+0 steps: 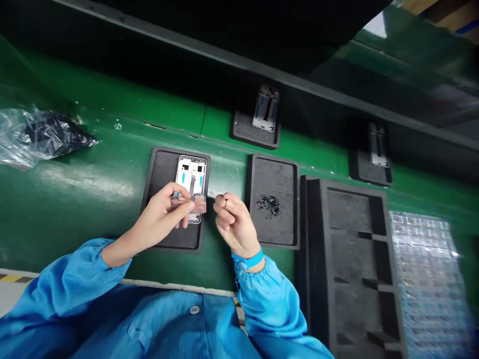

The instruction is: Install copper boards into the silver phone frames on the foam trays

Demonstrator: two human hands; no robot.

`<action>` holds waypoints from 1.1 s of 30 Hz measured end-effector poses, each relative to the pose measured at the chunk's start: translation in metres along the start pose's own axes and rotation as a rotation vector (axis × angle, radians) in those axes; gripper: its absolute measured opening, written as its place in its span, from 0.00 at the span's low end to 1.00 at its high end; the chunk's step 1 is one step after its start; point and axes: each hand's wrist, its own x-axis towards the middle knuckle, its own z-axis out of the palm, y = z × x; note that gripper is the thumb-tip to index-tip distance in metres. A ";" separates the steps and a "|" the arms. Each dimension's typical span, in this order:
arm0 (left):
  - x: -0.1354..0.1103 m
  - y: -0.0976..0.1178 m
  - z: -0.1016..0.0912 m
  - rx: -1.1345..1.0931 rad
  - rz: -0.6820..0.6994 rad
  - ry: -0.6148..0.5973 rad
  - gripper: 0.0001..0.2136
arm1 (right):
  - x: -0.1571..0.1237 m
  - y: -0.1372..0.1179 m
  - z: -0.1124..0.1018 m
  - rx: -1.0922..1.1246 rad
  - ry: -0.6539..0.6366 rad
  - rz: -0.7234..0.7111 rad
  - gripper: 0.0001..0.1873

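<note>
The left hand pinches a small copper-coloured sheet in its fingers above an open phone frame on a black foam tray, centre frame; the right hand hovers beside it, fingers curled shut, any hold too small to tell.

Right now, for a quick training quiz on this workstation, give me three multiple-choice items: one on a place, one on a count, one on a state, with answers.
1. Where is the phone frame nearest the hands?
A) In a black tray
B) In a foam compartment
C) On a plastic bag

2. How many phone frames show?
A) Two
B) Three
C) Five

3. What is the right hand doing?
A) Lying flat on the nearest frame
B) Pinching its fingers together, clear of that frame
C) Gripping a plastic bag

Answers:
1 A: the tray's raised rim surrounds it.
2 B: the near one plus two farther frames.
3 B: a gap separates the hand from the frame.
</note>
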 end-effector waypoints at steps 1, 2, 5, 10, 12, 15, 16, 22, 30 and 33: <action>0.000 0.000 0.001 -0.008 0.002 -0.015 0.10 | 0.000 0.001 0.000 0.008 -0.002 -0.003 0.09; 0.001 0.001 0.001 -0.011 0.002 -0.027 0.10 | -0.001 0.001 0.001 0.014 -0.007 -0.008 0.10; 0.001 0.003 0.003 -0.012 -0.019 -0.034 0.10 | -0.001 0.001 0.002 0.010 -0.039 -0.022 0.11; 0.001 0.007 0.003 -0.012 -0.044 -0.023 0.10 | -0.003 0.001 0.001 -0.026 -0.088 -0.052 0.16; 0.001 0.008 0.003 -0.019 -0.036 -0.022 0.11 | -0.003 0.002 0.001 -0.031 -0.092 -0.071 0.17; 0.001 0.009 0.002 -0.018 -0.030 -0.021 0.12 | -0.003 0.003 0.002 -0.054 -0.073 -0.100 0.15; 0.001 0.010 0.002 -0.019 -0.029 -0.025 0.12 | -0.002 0.003 0.002 -0.066 -0.067 -0.112 0.14; 0.000 0.008 0.002 -0.049 -0.014 -0.038 0.15 | -0.002 0.004 0.006 -0.110 -0.053 -0.196 0.10; -0.001 0.004 0.006 -0.087 0.009 -0.016 0.11 | -0.001 0.006 0.004 -0.248 -0.005 -0.299 0.10; -0.001 0.003 0.007 -0.061 0.037 0.001 0.12 | -0.003 0.006 0.000 -0.404 0.044 -0.360 0.08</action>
